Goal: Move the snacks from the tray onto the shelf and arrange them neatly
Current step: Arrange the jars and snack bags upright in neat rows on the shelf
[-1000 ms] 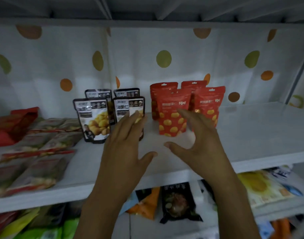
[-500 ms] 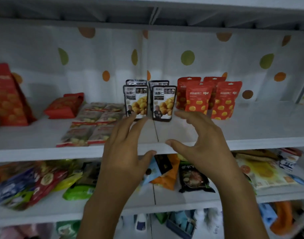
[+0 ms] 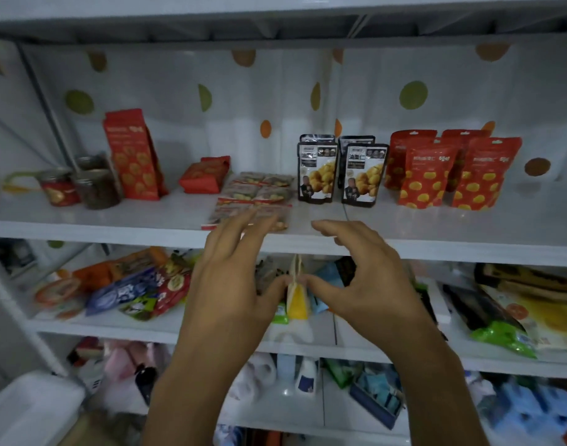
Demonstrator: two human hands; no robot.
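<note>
Lower centre, left hand (image 3: 230,284) and right hand (image 3: 365,278) hover empty, fingers loosely spread; beyond, mid-frame, black pouches (image 3: 317,172) and red pouches (image 3: 427,178) stand ranked on the shelf (image 3: 452,226); seemingly between loads, so next means fetching more snacks.

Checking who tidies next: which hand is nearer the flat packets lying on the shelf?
Left. The left hand has its fingertips at the front edge of the flat packets; the right hand hovers off to their right, in front of the black pouches.
</note>
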